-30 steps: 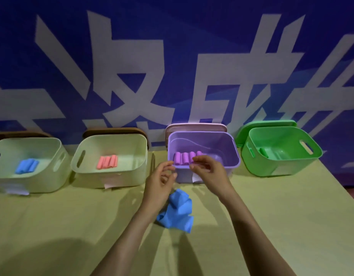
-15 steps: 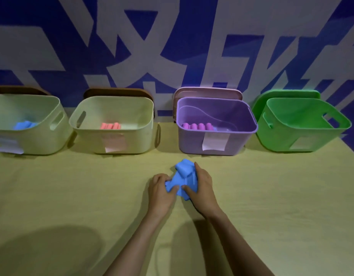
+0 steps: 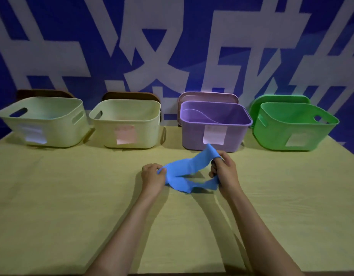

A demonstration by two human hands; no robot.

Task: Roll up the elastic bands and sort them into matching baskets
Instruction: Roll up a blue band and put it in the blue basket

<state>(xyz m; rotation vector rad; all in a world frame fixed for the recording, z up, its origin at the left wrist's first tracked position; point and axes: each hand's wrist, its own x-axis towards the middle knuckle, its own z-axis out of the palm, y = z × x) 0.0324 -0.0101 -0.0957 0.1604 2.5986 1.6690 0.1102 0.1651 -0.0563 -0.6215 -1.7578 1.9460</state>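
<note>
Left hand (image 3: 152, 177) and right hand (image 3: 224, 170) each pinch an end of the flat blue elastic band (image 3: 184, 173), spread just above the table (image 3: 72, 196). Step: flattening before rolling. Next: roll it tightly.

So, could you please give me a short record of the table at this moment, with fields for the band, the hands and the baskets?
band: blue elastic band, unrolled, spread between both hands, low over the table
left hand: left hand pinches the band's left end
right hand: right hand grips the right end, looped over its fingers
baskets: a row at the back: left cream basket, second cream basket, purple basket, green basket
labels: a paper label on each front
contents: hidden from this angle
</note>
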